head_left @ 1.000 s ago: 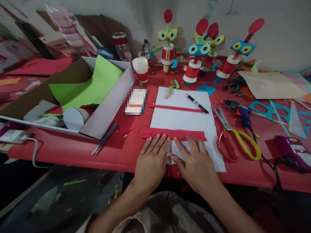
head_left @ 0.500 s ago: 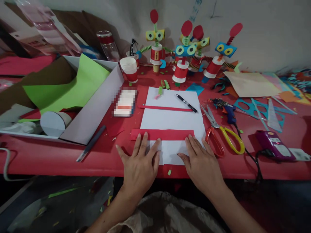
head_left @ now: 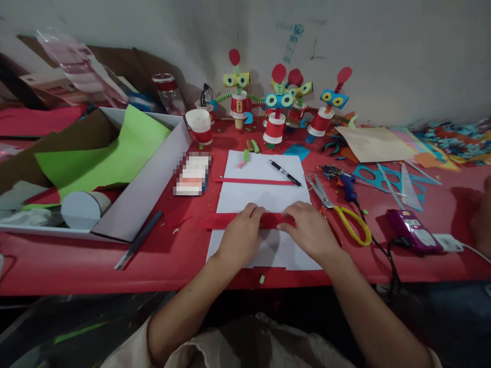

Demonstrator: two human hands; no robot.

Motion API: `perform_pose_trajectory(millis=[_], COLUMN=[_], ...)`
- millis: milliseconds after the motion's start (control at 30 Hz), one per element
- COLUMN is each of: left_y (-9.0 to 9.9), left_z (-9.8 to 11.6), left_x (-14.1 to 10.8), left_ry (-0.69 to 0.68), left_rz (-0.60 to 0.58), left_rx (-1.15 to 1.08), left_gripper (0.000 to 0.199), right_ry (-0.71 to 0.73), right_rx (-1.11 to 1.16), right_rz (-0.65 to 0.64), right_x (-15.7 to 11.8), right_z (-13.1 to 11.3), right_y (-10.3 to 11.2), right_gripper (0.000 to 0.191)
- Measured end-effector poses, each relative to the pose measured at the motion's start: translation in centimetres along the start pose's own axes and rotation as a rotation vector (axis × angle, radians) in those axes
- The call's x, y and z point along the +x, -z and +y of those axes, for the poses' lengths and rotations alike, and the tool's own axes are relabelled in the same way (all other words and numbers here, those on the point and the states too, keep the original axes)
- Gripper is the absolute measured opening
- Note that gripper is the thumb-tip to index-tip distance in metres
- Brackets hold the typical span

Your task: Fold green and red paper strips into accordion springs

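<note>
A wide red paper strip (head_left: pixel 217 221) lies crosswise over white sheets of paper (head_left: pixel 264 199) in front of me. My left hand (head_left: pixel 241 235) is closed on the strip near its middle, fingers curled over it. Near the strip's right end, my right hand (head_left: pixel 310 231) is closed on it too, thumb and fingers drawn together. The fingertips are partly hidden. A thinner red strip (head_left: pixel 255 181) crosses the sheets farther back, and a black pen (head_left: pixel 284 173) lies at its right end. Scissors with yellow and red handles (head_left: pixel 326 199) lie beside my right hand.
Left stands an open box (head_left: pixel 153 168) holding green paper (head_left: pixel 111 153). Paper-cup robot figures (head_left: pixel 274 128) stand along the wall near stacked cups (head_left: pixel 199 125). A blue glue gun (head_left: pixel 349 186), stencils (head_left: pixel 383 179) and a purple device (head_left: pixel 414 230) lie right. Someone's blurred arm (head_left: pixel 484 220) shows at the right edge.
My hands have moved closer together and curled from lying flat to gripping the red strip. The view has tilted up slightly and shifted right. An arm has appeared at the right edge.
</note>
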State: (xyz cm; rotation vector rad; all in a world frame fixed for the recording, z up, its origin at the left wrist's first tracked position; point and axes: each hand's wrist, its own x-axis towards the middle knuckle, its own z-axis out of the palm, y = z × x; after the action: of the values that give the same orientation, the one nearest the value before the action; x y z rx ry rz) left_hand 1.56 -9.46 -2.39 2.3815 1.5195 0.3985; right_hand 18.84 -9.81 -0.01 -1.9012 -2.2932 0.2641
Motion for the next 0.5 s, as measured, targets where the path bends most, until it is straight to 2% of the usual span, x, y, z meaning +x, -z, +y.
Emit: perform_pose_trajectory(millis=[67,133,233,300,500], left_y=[0.0,0.2,0.3,0.1,-0.5], left_z=[0.1,0.2,0.2,0.1,0.3], left_x=[0.4,0.4,0.3,0.1,0.0], left_ry=[0.006,0.017,0.017,0.006,0.025], left_rz=[-0.048,-0.078,-0.067,-0.032,0.046], left_rx=[0.053,0.102,0.131,0.119,0.131], left_gripper=[0.046,0.044,0.044,0.044,0.033], right_ry=[0.044,0.079,0.109,0.145,0.246], right_rx=[0.118,0.183,0.239,0.278,0.343], right_rz=[-0.017,-0.074,-0.153,-0.161,-0.138], right_x=[0.8,1.6,2.6,2.8,2.4], right_z=[1.0,1.9,2.8,3.1,3.8], right_y=[-0.1,-0.1,0.3,0.6,0.8], right_gripper=[0.031,0.037,0.021,0.013,0.012])
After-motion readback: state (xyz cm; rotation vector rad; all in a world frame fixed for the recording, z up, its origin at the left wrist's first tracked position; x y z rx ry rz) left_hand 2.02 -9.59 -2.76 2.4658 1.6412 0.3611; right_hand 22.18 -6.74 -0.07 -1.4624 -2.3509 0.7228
